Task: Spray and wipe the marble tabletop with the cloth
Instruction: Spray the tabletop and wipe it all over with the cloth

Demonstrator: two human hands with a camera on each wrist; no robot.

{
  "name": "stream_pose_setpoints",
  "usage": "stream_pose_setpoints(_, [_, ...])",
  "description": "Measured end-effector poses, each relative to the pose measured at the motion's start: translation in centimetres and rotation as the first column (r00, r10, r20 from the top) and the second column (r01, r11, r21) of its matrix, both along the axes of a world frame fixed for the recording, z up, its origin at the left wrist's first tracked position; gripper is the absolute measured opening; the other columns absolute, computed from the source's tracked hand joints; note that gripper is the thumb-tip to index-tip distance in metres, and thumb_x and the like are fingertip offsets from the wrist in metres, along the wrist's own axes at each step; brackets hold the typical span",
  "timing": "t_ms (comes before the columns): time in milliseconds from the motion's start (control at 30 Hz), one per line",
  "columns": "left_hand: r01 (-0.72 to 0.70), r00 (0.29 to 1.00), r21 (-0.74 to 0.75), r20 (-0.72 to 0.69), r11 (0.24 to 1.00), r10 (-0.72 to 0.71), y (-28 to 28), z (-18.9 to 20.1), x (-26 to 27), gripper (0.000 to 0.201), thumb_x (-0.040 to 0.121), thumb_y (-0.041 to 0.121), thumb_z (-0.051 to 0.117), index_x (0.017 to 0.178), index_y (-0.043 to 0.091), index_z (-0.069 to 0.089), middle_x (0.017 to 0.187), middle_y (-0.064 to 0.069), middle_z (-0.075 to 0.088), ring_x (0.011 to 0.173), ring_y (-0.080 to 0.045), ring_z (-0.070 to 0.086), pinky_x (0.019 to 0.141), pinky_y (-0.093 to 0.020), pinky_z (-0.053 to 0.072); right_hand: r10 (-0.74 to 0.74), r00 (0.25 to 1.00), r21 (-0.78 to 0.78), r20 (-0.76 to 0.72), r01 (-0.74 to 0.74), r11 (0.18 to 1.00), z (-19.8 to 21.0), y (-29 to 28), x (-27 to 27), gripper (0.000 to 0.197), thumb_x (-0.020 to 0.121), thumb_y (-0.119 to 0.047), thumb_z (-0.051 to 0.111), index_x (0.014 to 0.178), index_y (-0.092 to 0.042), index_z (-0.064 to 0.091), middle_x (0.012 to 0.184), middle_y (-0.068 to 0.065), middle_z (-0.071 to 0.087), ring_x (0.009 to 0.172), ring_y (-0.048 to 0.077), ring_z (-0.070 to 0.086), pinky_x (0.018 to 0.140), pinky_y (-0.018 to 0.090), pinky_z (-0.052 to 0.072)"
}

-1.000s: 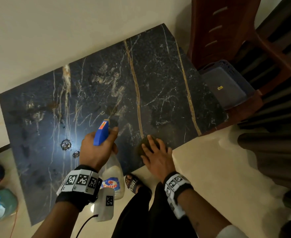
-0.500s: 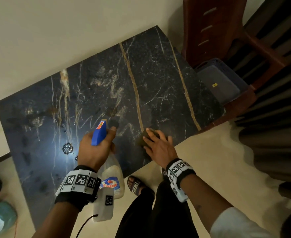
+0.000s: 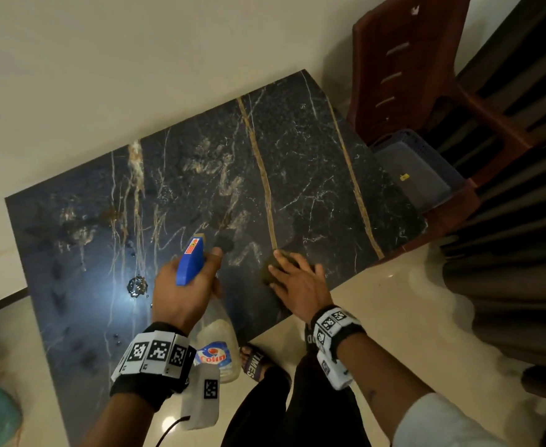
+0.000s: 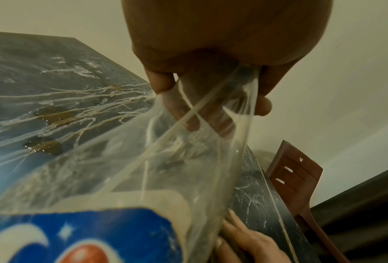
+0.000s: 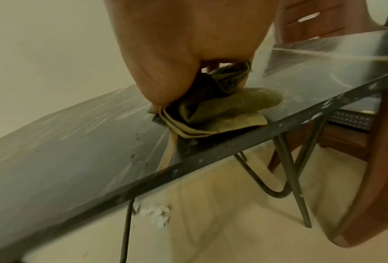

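Two hands are seen over the marble tabletop (image 3: 297, 162). The spray bottle (image 3: 215, 337) is gripped at its neck by the left hand (image 3: 181, 295), fingers curled round it, the blue trigger head (image 3: 189, 261) above the knuckles. The cloth (image 5: 213, 113) is pressed flat under the right hand (image 3: 300, 285), fingers spread, close to the near table edge, just right of the left hand.
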State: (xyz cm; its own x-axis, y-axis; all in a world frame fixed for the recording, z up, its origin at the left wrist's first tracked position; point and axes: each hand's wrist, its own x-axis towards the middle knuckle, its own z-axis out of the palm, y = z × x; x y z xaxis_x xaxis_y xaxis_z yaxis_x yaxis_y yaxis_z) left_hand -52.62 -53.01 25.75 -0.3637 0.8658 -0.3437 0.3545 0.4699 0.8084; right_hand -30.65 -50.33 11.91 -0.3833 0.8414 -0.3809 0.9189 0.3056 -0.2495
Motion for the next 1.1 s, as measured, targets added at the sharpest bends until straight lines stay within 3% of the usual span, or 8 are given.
stream_pose_setpoints(200, [-0.026,1.0,0.037,0.009,0.999,0.026,0.4,0.1,-1.9,0.043,0.1,0.042,0.062,0.072,0.009,0.068,0.061,-0.01,0.071,0.064,-0.028,0.071,0.074,-0.038,0.057,-0.439,0.898,-0.004,0.032,0.439,0.898,0.0,4.6,0.1,0.046,0.104,-0.043,0.043,0.148,-0.032,0.046,0.167,-0.009,0.014,0.151,0.027,0.013,0.106,0.062,0.031])
stream_pose_setpoints(433, [0.015,1.0,0.019,-0.001,1.0,-0.015,1.0,0.5,-2.1,0.051,0.101,0.041,0.058,0.065,0.005,0.065,0.063,-0.012,0.071,0.064,-0.027,0.068,0.065,-0.029,0.047,-0.112,0.994,-0.037,0.016,0.112,0.993,0.6,0.9,-3.0,0.046,0.104,-0.046,0.039,0.149,-0.035,0.043,0.167,-0.015,0.01,0.15,0.022,0.014,0.107,0.055,0.029])
stream_pose_setpoints(633, [-0.008,1.0,0.023,-0.008,1.0,0.008,1.6,0.0,-2.5,0.048,0.1,0.043,0.06,0.071,0.006,0.067,0.061,-0.011,0.071,0.062,-0.025,0.069,0.064,-0.029,0.048,-0.369,0.929,-0.003,-0.014,0.369,0.93,-0.2,6.2,0.4,0.047,0.104,-0.043,0.042,0.149,-0.031,0.047,0.167,-0.012,0.015,0.15,0.023,0.016,0.106,0.055,0.032])
stream_pose_setpoints(767, [-0.028,1.0,-0.001,-0.009,1.0,0.028,2.0,-0.5,-3.0,0.044,0.1,0.042,0.061,0.075,0.007,0.067,0.06,-0.01,0.07,0.057,-0.018,0.067,0.063,-0.027,0.046,-0.452,0.892,0.031,-0.008,0.452,0.892,-0.1,6.0,-1.5,0.048,0.103,-0.043,0.042,0.149,-0.03,0.046,0.167,-0.009,0.016,0.15,0.024,0.013,0.101,0.055,0.033])
stream_pose_setpoints(867, [-0.014,0.999,-0.021,-0.03,1.0,0.013,2.7,-0.7,-2.8,0.045,0.099,0.042,0.06,0.075,0.005,0.067,0.061,-0.011,0.07,0.056,-0.016,0.066,0.062,-0.026,0.044,-0.248,0.968,0.017,-0.023,0.249,0.968,-0.4,3.7,-4.1,0.049,0.104,-0.047,0.037,0.15,-0.031,0.043,0.168,-0.01,0.012,0.151,0.023,0.012,0.103,0.055,0.033])
stream_pose_setpoints(967, [-0.044,0.999,-0.045,-0.001,0.998,0.044,3.8,-0.6,-2.6,0.044,0.098,0.041,0.063,0.075,0.004,0.068,0.063,-0.013,0.071,0.064,-0.028,0.069,0.066,-0.03,0.048,-0.026,1.0,-0.001,0.002,0.026,1.0,-0.5,3.9,-3.6,0.05,0.104,-0.053,0.032,0.15,-0.035,0.043,0.168,-0.013,0.011,0.149,0.025,0.019,0.104,0.054,0.032])
stream_pose_setpoints(1033, [-0.052,0.998,-0.061,0.014,0.997,0.053,4.7,-0.2,-2.7,0.044,0.098,0.041,0.063,0.076,0.004,0.067,0.065,-0.016,0.071,0.066,-0.033,0.069,0.068,-0.033,0.05,-0.005,1.0,0.022,-0.005,0.006,1.0,-0.5,5.7,-1.9,0.05,0.103,-0.055,0.031,0.147,-0.036,0.047,0.167,-0.014,0.016,0.147,0.024,0.025,0.102,0.051,0.033])
stream_pose_setpoints(1100, [-0.057,0.998,-0.069,0.02,0.996,0.059,5.7,0.5,-2.9,0.043,0.099,0.039,0.061,0.075,0.004,0.066,0.066,-0.017,0.071,0.067,-0.034,0.069,0.069,-0.033,0.049,-0.15,0.989,0.014,0.008,0.149,0.989,-0.5,7.8,-0.7,0.05,0.104,-0.055,0.031,0.148,-0.036,0.046,0.167,-0.014,0.016,0.148,0.023,0.022,0.104,0.051,0.032])
